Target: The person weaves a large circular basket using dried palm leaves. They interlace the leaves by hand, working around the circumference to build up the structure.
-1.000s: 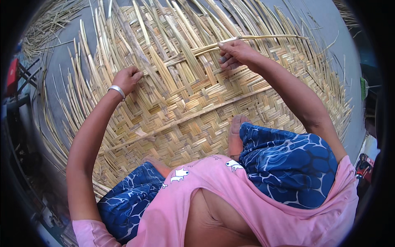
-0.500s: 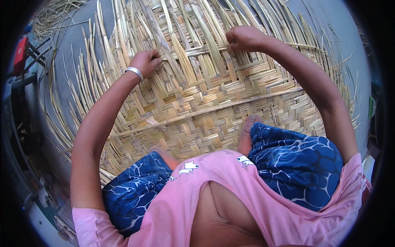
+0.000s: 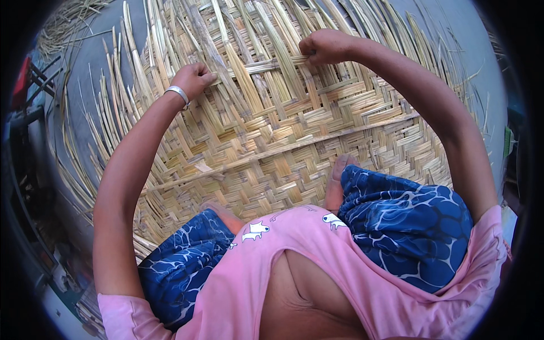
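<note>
A large half-woven mat (image 3: 272, 147) of pale bamboo strips lies on the grey ground in front of me. My left hand (image 3: 192, 79), with a silver bangle at the wrist, has its fingers curled around upright strips at the weave's far left edge. My right hand (image 3: 323, 48) is a closed fist pinching a horizontal strip (image 3: 272, 66) that runs across the loose upright strips. That strip spans the gap between both hands. I sit on the woven part, knees in blue patterned cloth, and a bare foot (image 3: 338, 181) rests on the mat.
Loose unwoven strip ends (image 3: 113, 90) fan out beyond the weave to the left, top and right. A heap of thin fibres (image 3: 68, 22) lies at the top left. Dark metal objects (image 3: 28, 102) stand along the left rim, on grey ground (image 3: 464, 34).
My right hand has moved left and closer along the horizontal strip, which now sits tighter against the weave. My left hand has shifted slightly right and gripped the upright strips.
</note>
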